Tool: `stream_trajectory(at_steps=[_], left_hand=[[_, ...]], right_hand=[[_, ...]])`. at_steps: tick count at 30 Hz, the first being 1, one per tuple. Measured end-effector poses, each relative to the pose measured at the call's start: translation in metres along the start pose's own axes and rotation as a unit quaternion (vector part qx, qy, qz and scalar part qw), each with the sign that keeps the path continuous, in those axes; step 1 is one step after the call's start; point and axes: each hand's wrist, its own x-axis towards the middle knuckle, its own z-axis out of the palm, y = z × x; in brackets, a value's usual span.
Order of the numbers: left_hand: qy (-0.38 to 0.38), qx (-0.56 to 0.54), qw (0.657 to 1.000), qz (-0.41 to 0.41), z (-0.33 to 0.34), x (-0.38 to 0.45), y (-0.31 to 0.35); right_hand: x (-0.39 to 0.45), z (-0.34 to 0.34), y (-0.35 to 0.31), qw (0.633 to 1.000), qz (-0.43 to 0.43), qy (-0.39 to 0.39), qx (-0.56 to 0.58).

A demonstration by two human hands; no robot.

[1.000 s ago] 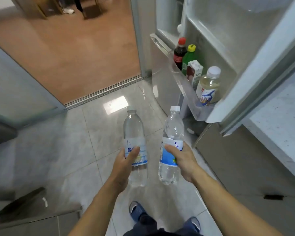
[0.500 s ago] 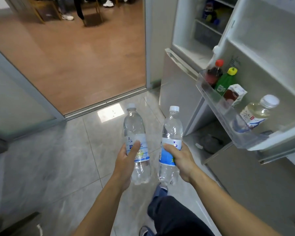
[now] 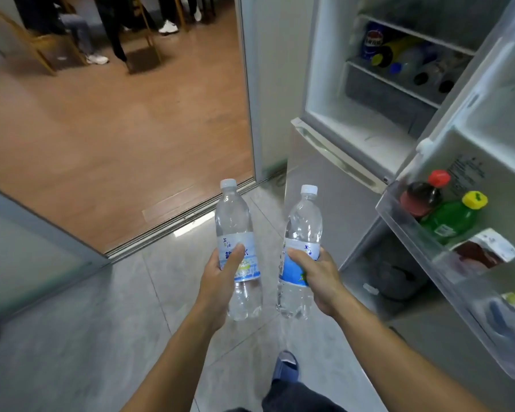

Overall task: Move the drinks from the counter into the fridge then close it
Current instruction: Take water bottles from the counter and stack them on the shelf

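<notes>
Fingers [image 3: 238,253] of left hand [image 3: 220,278] wrapped round left bottle [image 3: 237,230]; right hand [image 3: 317,275] gripping right bottle [image 3: 305,224]

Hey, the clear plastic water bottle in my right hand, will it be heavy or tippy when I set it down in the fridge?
The clear plastic water bottle looks full, so probably fairly heavy for its size. It is tall and narrow, so it may tip if set down carelessly. The right hand holds it around the label, which likely gives a surer grip than bare plastic.

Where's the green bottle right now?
In the head view, the green bottle stands at right in the open fridge door's bin, between the red-capped dark bottle and a carton.
</notes>
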Motion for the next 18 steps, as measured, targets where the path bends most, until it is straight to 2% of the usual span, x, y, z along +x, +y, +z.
stream_trajectory(at_steps=[8, 14, 18], left_hand=[[-0.069, 0.020, 0.997, -0.011, 0.008, 0.113, 0.053], [-0.177, 0.043, 0.983, -0.034, 0.022, 0.203, 0.095], [-0.252, 0.070, 0.965, -0.014, 0.040, 0.252, 0.138]], right_hand=[[0.083, 0.023, -0.043, 0.997, -0.007, 0.080, 0.003], [0.134, 0.035, -0.075, 0.974, -0.027, 0.222, 0.031], [0.156, 0.045, -0.105, 0.956, -0.054, 0.284, 0.055]])
